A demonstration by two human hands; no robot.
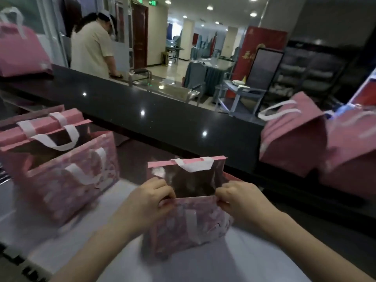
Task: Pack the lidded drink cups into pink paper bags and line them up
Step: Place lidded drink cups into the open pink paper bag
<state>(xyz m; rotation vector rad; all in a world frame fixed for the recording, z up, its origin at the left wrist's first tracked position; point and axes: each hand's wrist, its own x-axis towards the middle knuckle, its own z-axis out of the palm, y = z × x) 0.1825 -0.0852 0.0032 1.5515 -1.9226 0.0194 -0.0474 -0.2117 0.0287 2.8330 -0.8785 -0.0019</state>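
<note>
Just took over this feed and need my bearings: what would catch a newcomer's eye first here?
The left hand and right hand pinch the near rim of an open pink bag at centre front. The left bags stand open, with white handles. The right bags sit at the far right by the black counter.

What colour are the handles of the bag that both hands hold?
White, seen in the head view: the handles on the pink bag.
</note>
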